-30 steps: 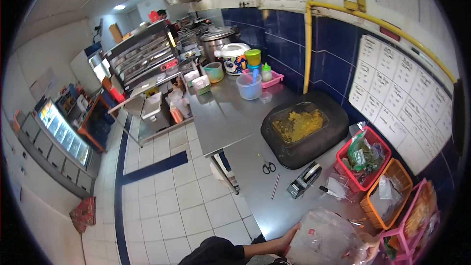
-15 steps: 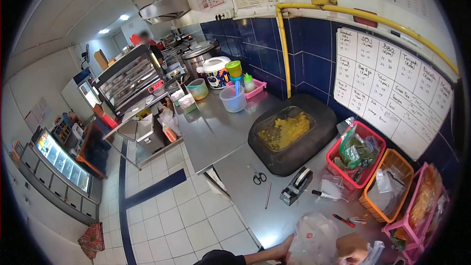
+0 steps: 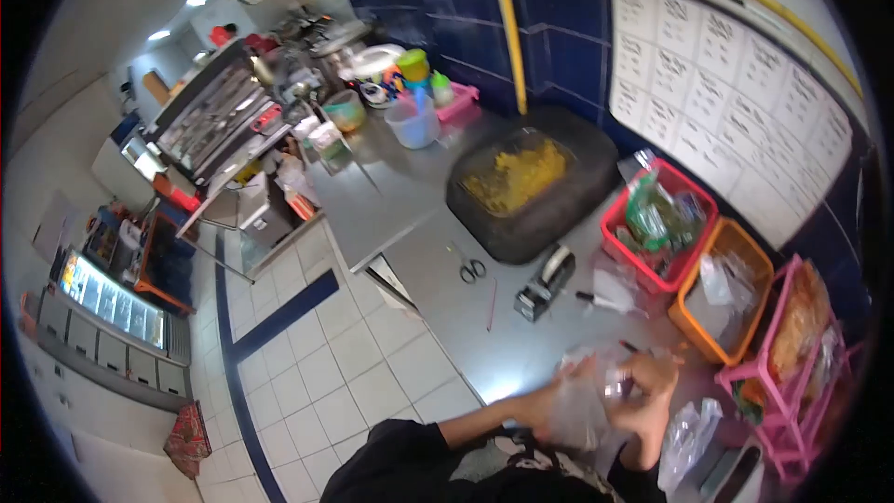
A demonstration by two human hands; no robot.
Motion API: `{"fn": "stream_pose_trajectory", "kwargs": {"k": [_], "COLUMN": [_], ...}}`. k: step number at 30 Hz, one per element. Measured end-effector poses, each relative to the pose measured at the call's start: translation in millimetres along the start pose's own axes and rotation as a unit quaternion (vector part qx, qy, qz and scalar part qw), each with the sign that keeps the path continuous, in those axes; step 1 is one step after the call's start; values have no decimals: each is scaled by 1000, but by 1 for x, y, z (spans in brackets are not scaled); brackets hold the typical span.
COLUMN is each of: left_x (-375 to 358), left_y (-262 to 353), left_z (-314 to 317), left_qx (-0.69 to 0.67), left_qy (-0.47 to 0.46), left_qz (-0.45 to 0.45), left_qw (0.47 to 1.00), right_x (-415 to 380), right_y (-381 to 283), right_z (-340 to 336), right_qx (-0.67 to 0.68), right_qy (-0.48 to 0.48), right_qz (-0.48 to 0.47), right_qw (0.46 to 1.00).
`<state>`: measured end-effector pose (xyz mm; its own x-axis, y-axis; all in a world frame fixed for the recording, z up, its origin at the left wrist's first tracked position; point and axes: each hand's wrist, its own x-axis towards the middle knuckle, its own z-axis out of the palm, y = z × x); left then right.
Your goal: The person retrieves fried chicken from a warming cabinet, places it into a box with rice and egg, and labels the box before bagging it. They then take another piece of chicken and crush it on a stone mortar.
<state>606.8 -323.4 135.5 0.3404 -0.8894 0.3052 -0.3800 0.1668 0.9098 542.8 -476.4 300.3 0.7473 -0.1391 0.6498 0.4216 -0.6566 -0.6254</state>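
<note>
A clear plastic bag point(image 3: 579, 414) is held low in front of my body, above the near edge of the steel counter. My left hand point(image 3: 538, 410) is closed around its left side. At the bag's upper right, my right hand point(image 3: 649, 389) has its fingers curled onto the plastic, smeared by motion. What the bag contains cannot be made out. Just right of my right hand lies another crumpled clear plastic bag point(image 3: 687, 442). Beyond the hands are a black tape dispenser point(image 3: 546, 285), a marker point(image 3: 601, 302) and scissors point(image 3: 472, 270).
A black tray point(image 3: 484, 231) with yellow food stands farther back on the counter. Along the wall are a red basket point(image 3: 663, 281), an orange basket point(image 3: 684, 317) and a pink rack point(image 3: 759, 368). Tiled floor point(image 3: 307, 363) lies left of the counter.
The view has tilted downward, showing more of my body. My hands and the bag stand higher in the picture. My right hand has moved up onto the bag's upper part.
</note>
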Motion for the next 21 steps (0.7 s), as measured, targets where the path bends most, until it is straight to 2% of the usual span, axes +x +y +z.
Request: {"fn": "stream_pose_trajectory", "kwargs": {"k": [2, 3, 4, 6, 8, 9, 11, 14, 15, 16, 17, 19, 21], "left_x": [-8, -14, -12, -23, -18, -9, 9, 8, 9, 7, 13, 17, 16], "left_y": [-10, -17, 10, 2, -23, -21, -15, -59, -64, -67, -48, -13, 12], "left_z": [7, 10, -5, 6, 29, 37, 50, 65, 68, 72, 67, 57, 52], "left_qx": [-102, -269, -284, -107, -1, -10, 131, 120, 228, 226, 132, -15, 5], "left_qy": [-14, 1, -12, -46, -147, -158, 92, 90, 76, 74, 18, -85, -85], "left_qz": [-13, 7, -45, -151, -277, -275, -207, -230, -228, -226, -215, -189, -185], "left_qw": [995, 963, 958, 982, 949, 948, 965, 961, 943, 945, 968, 978, 979], "right_x": [10, 12, 13, 15, 21, 22, 25, 14, 13, 11, 9, 5, -2], "right_y": [0, 1, 4, 14, 18, 16, 11, 11, 8, 5, 2, -7, -19], "right_z": [-3, -4, -4, -8, -20, -23, -22, -15, -16, -16, -13, 0, 24], "right_qx": [-46, -38, -31, 35, 51, 42, 46, -22, -53, -56, -60, -64, -142], "right_qy": [11, 14, 19, 13, -86, -84, -181, -217, -238, -239, -226, -211, -137], "right_qz": [7, 39, 70, 93, 84, 95, 30, 5, 20, 22, 30, 37, 58], "right_qw": [999, 998, 997, 995, 992, 991, 982, 976, 970, 969, 972, 975, 979]}}
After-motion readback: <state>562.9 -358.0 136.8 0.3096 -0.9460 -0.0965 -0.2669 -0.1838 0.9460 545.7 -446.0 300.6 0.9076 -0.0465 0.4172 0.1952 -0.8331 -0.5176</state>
